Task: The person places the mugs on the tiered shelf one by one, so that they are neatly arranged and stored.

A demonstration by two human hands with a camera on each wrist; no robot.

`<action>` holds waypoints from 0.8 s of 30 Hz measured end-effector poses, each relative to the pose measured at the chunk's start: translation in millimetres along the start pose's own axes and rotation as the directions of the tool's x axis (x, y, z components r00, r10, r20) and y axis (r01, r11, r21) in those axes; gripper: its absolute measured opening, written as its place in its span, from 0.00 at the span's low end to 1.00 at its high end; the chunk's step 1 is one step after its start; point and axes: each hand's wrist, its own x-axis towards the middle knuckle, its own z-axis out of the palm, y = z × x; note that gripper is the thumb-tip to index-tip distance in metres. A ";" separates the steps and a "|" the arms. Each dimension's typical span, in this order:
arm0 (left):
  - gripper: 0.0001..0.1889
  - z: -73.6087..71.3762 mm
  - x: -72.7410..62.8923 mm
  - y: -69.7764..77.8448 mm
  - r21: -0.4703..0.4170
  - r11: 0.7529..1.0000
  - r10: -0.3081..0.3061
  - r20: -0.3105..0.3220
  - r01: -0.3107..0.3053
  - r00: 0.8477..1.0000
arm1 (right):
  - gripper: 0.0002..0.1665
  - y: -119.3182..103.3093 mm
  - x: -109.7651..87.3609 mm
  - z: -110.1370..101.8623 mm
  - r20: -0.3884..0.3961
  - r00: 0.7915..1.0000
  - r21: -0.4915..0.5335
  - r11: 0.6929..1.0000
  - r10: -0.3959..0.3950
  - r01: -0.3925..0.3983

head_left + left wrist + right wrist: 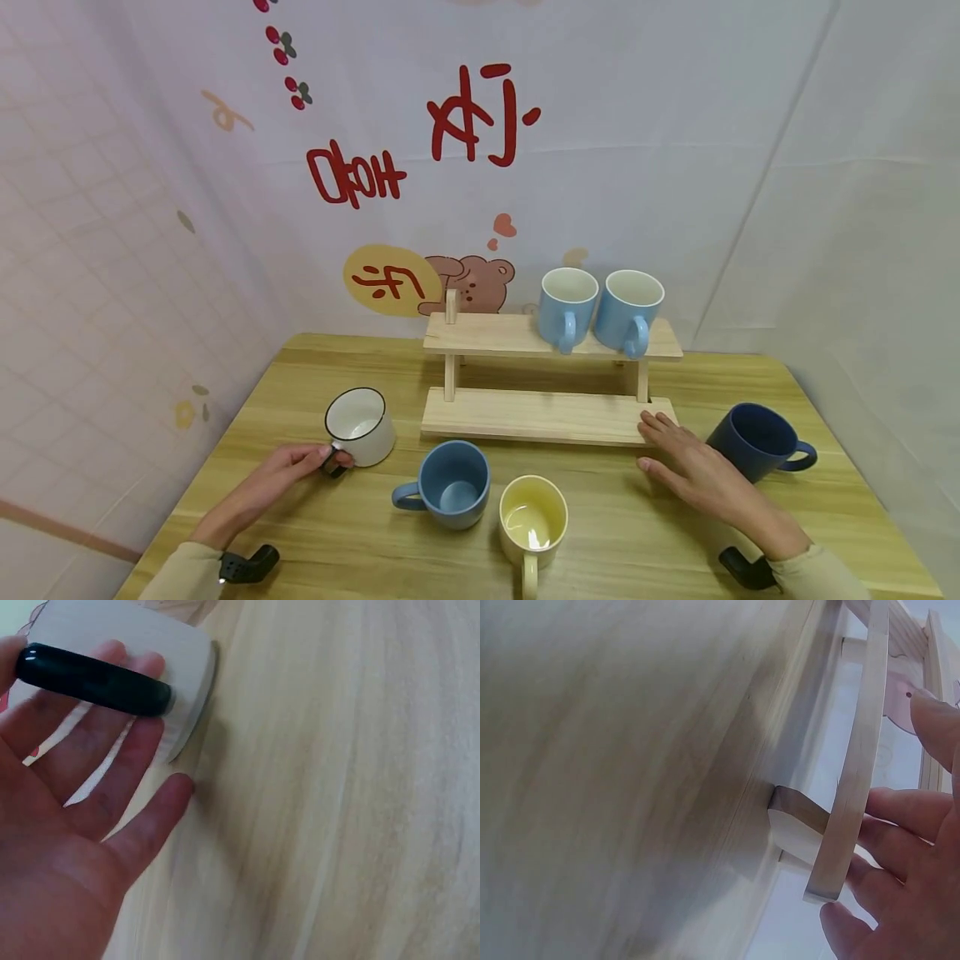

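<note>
At the left of the table stands a white mug (pixel 363 427) with a dark rim and a black handle (pixel 94 679). My left hand (pixel 288 467) holds it by that handle, fingers passed behind it and the thumb at its end. On the other side, my right hand (pixel 693 467) lies with extended fingers on the right end of the lower board (pixel 540 417) of a wooden two-tier rack. Seen from the right wrist, the fingertips (pixel 904 810) meet the board's edge. A navy mug (pixel 753 442) stands just right of this hand, partly hidden by it.
Two light-blue mugs, one (pixel 567 308) beside the other (pixel 628 312), stand on the upper board (pixel 480 333). In front of the rack are a blue mug (pixel 453 485), handle leftward, and a yellow mug (pixel 532 521), handle toward me. Printed cloth (pixel 637 125) hangs behind the table.
</note>
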 end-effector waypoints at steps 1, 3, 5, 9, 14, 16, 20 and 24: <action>0.21 0.7 0.1 0.6 -0.012 1.000 -0.003 0.002 0.003 1.000 | 0.33 0.2 0.1 0.4 -0.002 1.000 -0.002 1.000 -0.002 0.002; 0.21 2.2 0.0 2.0 -0.036 0.999 -0.008 0.001 0.008 1.000 | 0.33 0.5 0.1 1.0 -0.006 1.000 -0.006 1.000 -0.008 0.008; 0.22 3.6 -0.2 2.2 -0.087 0.996 -0.016 0.015 0.017 1.000 | 0.33 0.9 0.0 1.4 -0.012 1.000 -0.006 1.000 -0.016 0.016; 0.24 7.2 0.6 0.3 -0.235 0.972 0.006 0.060 0.008 0.998 | 0.33 1.4 0.2 1.6 -0.022 0.999 -0.004 0.999 -0.033 0.032; 0.25 15.6 1.0 -1.6 -0.302 0.951 0.083 0.038 -0.068 0.996 | 0.33 3.8 0.3 2.0 -0.024 0.999 -0.005 0.999 -0.039 0.039; 0.25 18.4 0.5 -0.6 -0.286 0.953 0.101 -0.004 -0.097 0.995 | 0.33 4.4 0.8 2.0 -0.025 0.999 -0.003 0.999 -0.042 0.042; 0.25 24.1 -0.3 5.2 -0.250 0.959 0.112 -0.103 -0.134 0.988 | 0.33 4.3 0.9 1.9 -0.019 0.999 0.004 0.999 -0.041 0.041; 0.25 28.9 -2.4 12.3 -0.255 0.955 0.115 -0.154 -0.152 0.981 | 0.33 3.3 0.6 2.1 -0.018 0.999 0.005 0.999 -0.038 0.038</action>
